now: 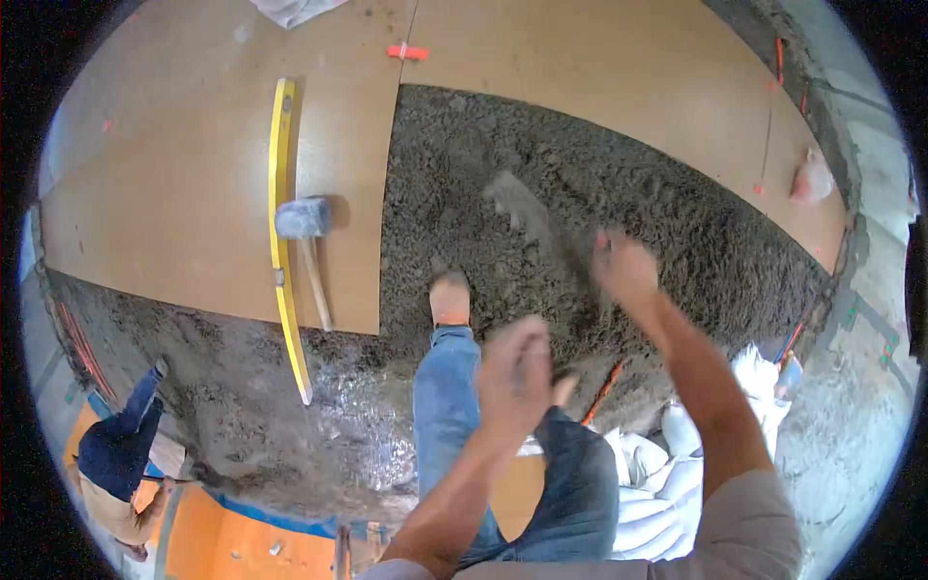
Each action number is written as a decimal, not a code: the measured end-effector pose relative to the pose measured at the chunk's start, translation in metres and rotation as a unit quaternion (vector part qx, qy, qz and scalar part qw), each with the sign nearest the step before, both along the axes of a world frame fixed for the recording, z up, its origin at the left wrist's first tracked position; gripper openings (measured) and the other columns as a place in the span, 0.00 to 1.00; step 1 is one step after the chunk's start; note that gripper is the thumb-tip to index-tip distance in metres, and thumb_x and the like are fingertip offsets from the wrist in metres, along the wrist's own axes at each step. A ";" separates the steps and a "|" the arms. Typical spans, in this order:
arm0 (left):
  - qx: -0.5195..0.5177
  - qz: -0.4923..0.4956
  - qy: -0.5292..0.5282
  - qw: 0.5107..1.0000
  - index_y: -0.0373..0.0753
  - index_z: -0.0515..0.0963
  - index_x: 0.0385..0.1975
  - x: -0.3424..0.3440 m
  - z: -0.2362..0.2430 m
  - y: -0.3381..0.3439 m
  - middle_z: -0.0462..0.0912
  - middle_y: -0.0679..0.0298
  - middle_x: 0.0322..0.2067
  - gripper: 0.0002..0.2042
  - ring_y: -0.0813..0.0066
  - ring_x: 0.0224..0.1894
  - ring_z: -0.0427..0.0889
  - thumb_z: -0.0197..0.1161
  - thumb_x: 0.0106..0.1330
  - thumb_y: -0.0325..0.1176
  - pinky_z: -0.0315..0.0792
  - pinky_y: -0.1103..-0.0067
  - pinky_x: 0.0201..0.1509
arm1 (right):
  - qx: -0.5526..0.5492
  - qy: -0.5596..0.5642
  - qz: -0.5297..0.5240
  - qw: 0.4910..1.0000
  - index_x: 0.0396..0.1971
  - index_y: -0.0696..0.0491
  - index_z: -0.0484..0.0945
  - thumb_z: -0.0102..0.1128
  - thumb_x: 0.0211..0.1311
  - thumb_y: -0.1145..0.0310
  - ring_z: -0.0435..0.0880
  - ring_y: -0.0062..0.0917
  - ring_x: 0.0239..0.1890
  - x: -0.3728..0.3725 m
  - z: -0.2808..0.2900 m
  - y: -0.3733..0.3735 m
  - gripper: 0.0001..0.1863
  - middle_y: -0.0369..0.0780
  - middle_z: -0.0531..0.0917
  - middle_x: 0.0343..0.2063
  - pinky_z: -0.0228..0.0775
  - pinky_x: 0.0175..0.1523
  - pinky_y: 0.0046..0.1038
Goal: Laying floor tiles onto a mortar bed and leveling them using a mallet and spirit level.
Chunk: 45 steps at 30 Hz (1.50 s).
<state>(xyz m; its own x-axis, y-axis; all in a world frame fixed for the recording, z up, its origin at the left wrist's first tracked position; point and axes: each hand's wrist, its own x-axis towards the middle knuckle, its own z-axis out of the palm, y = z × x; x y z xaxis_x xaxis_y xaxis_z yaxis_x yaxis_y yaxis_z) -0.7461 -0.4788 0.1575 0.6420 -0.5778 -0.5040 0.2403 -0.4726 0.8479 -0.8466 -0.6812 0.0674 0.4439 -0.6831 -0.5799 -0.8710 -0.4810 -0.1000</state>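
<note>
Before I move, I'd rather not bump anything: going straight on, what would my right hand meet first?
Probably the dark grey, rough mortar-like bed ahead of your right hand; a smooth tan board lies beyond. Blur makes the hand's height unclear, so it might pass above the bed.

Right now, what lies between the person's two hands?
In the head view, only rough, dark mortar-like material shows between the left hand and right hand.

Broad tan slabs (184, 164) are covering the upper part of the floor (251, 367), a seam (414, 17) running between them; light is glinting off a shiny grey patch (367, 425) left of centre; an orange panel (242, 539) is showing at the lower left, a blue band (290, 525) edging it; a pale grey wall (841, 445) is running along the right.
</note>
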 end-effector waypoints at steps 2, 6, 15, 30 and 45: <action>0.016 -0.110 0.009 0.994 0.40 0.78 0.46 -0.042 -0.046 0.006 0.82 0.53 0.40 0.11 0.59 0.40 0.83 0.57 0.66 0.31 0.76 0.68 0.45 | -0.017 0.023 0.061 0.998 0.37 0.51 0.77 0.45 0.69 0.54 0.84 0.47 0.36 0.059 -0.035 -0.038 0.18 0.48 0.84 0.29 0.75 0.44 0.47; 0.033 -0.269 0.060 0.961 0.41 0.77 0.46 -0.067 -0.079 -0.002 0.81 0.47 0.40 0.12 0.49 0.39 0.82 0.56 0.65 0.35 0.77 0.61 0.41 | 0.007 -0.032 0.214 0.976 0.41 0.51 0.79 0.46 0.66 0.61 0.82 0.46 0.44 0.162 -0.094 -0.099 0.14 0.49 0.83 0.38 0.73 0.50 0.46; -0.009 -0.235 0.072 0.969 0.40 0.73 0.49 -0.078 -0.077 -0.036 0.80 0.49 0.36 0.15 0.48 0.36 0.82 0.58 0.64 0.36 0.77 0.60 0.40 | -0.009 0.005 0.234 0.972 0.47 0.52 0.79 0.48 0.64 0.61 0.81 0.42 0.48 0.257 -0.118 -0.120 0.17 0.50 0.82 0.43 0.72 0.52 0.40; 0.071 -0.270 0.076 0.957 0.39 0.75 0.48 -0.089 -0.094 -0.065 0.81 0.48 0.40 0.16 0.50 0.40 0.82 0.59 0.64 0.39 0.76 0.62 0.44 | -0.065 0.208 0.359 0.908 0.43 0.48 0.80 0.58 0.57 0.71 0.83 0.38 0.42 0.038 -0.114 -0.270 0.12 0.44 0.83 0.37 0.76 0.48 0.39; 0.066 -0.215 0.102 0.969 0.38 0.74 0.47 -0.076 -0.096 -0.045 0.81 0.48 0.39 0.14 0.53 0.41 0.83 0.60 0.63 0.35 0.76 0.64 0.43 | -0.110 0.227 0.322 0.913 0.44 0.40 0.79 0.56 0.58 0.64 0.82 0.40 0.43 0.002 -0.071 -0.254 0.13 0.42 0.83 0.38 0.76 0.46 0.40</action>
